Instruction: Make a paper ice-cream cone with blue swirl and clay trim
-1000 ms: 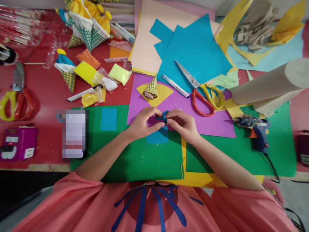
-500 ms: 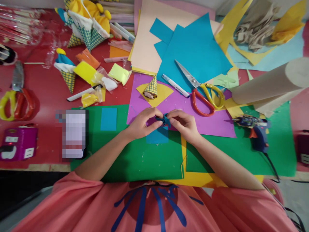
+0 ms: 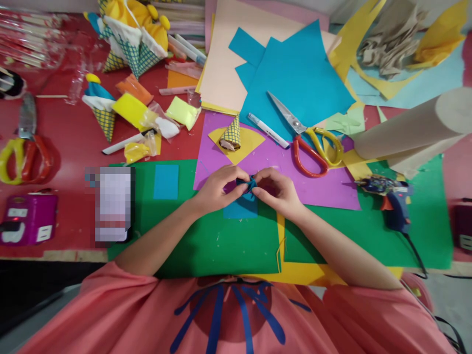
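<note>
Frame centre: my left hand (image 3: 217, 189) and right hand (image 3: 277, 191) meet over the purple sheet (image 3: 332, 189), fingertips of both pinched on a small folded blue paper piece (image 3: 248, 186) (shape hard to make out). A blue rectangle (image 3: 240, 209) lies just below it. Red-and-yellow scissors (image 3: 313, 145) upper right, glue gun (image 3: 391, 201) right.

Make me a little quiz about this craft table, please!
1. True or false: both hands pinch the blue piece.
2. What lies right of the right hand? A) glue gun B) cup C) book
3. What colour are the handles of the scissors on the blue sheet?

Key:
1. True: the left hand and right hand both grip it.
2. A, the glue gun.
3. Red and yellow.
</note>
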The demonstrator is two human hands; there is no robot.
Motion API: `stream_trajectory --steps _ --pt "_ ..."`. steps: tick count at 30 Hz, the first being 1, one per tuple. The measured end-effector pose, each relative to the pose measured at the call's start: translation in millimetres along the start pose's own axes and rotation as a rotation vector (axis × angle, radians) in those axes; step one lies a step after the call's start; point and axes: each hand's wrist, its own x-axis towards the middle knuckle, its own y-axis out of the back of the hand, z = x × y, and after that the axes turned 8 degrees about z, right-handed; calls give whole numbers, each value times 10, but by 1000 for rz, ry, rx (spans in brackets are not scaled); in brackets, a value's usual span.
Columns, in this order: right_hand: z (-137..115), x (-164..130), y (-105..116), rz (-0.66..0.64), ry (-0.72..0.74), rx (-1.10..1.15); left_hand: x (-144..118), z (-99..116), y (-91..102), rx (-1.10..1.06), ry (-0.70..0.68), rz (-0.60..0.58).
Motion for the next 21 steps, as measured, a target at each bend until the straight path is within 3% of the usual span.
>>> stream_trajectory --steps 11,21 --pt "-6 19 7 -8 100 -47 -25 -21 -12 -50 -70 -7" --pt "14 8 -14 -52 296 -142 25 11 -8 -73 -107 -24"
